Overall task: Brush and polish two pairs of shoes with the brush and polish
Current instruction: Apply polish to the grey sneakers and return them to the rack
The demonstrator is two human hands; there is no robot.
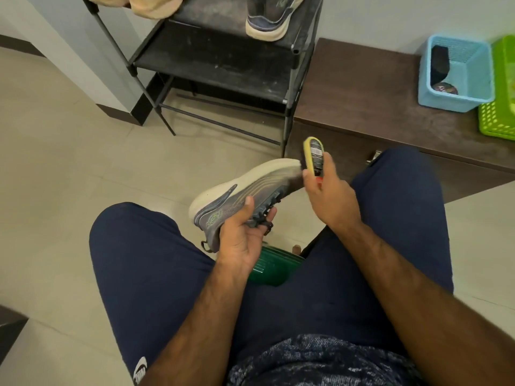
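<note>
The left hand sits just below centre, palm turned up. Its thumb presses flat on the side of a grey mesh sneaker with a thick cream sole, and its fingers curl up round the laced top. The sneaker lies on its side in the air above the lap, toe pointing toward 1 o'clock. The right hand reaches in from 5 o'clock, back toward the camera. Its thumb and fingers are wrapped round a yellow-backed oval shoe brush, which stands nearly upright with dark bristles touching the sneaker's toe. Most of the bristles are hidden behind the brush back and the hand, and the brush label is too blurred to read. Between the thighs a green plastic object shows only in part; I cannot tell what it is. At 12 o'clock a black metal shoe rack carries a second grey sneaker, cut off by the top edge. At 2 o'clock, on a dark brown wooden surface, a light blue plastic basket holds a round tin with an unreadable lid and a black object too dim to identify.
</note>
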